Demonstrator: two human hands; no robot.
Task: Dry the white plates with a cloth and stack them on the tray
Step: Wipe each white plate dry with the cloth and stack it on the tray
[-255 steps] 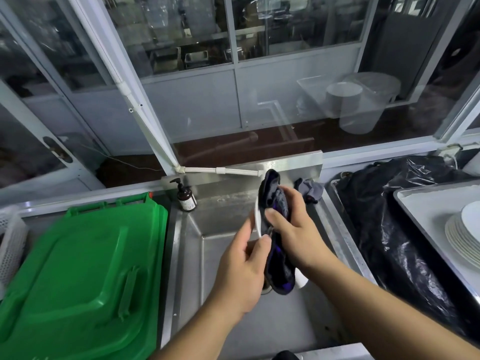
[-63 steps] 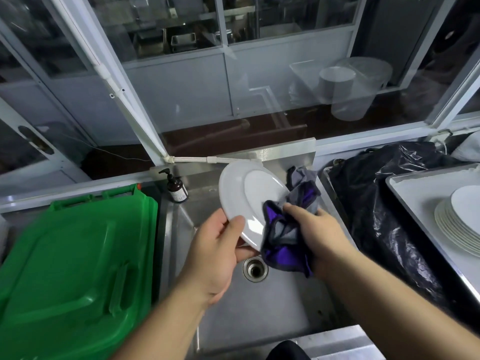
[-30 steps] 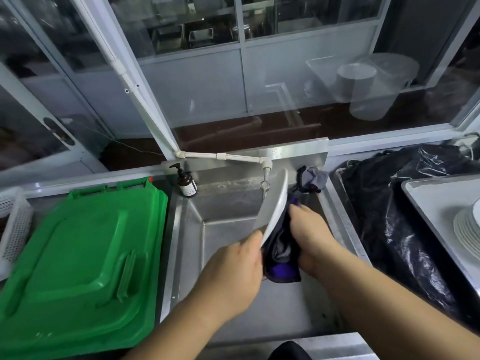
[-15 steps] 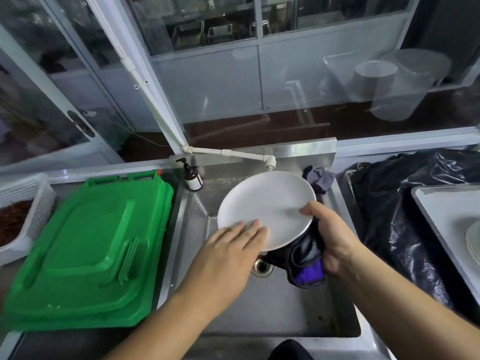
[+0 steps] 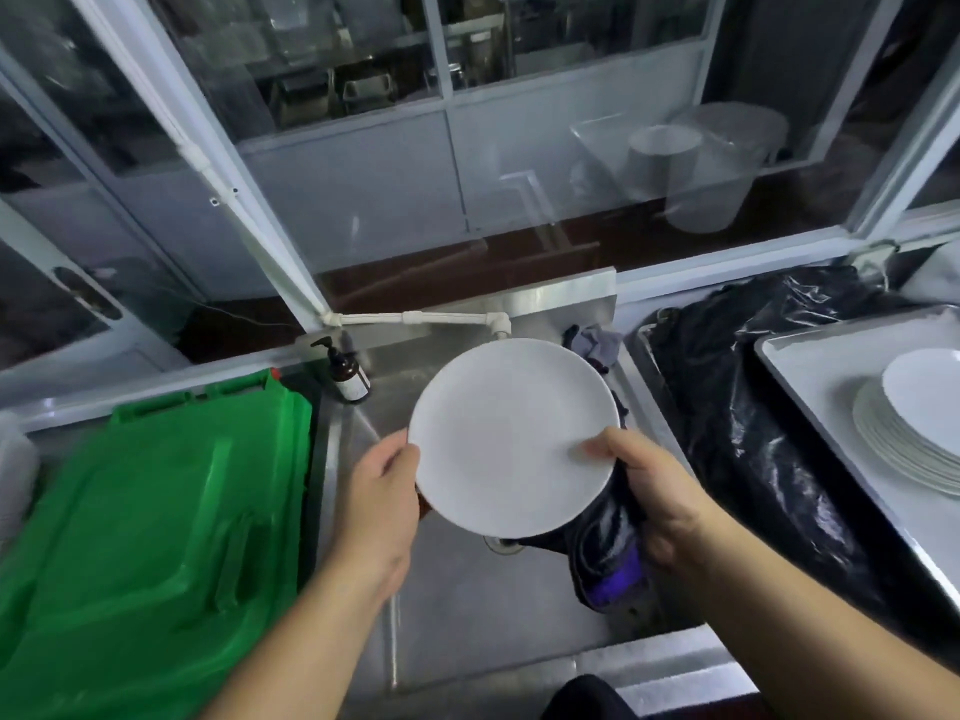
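Note:
A white plate is held nearly flat above the steel sink, its face toward me. My left hand grips its left rim with the thumb on top. My right hand pinches the right rim, thumb on the face, with a dark purple cloth bunched under the plate in the same hand. A stack of white plates sits on the pale tray at the far right.
A green plastic lid covers the counter on the left. A brown pump bottle stands at the sink's back left corner under the white tap pipe. A black plastic bag lies between sink and tray. Glass partitions rise behind.
The plate has turned from edge-on to face up. My left hand slid from under the plate's lower edge to its left rim. The cloth stays under the plate in my right hand.

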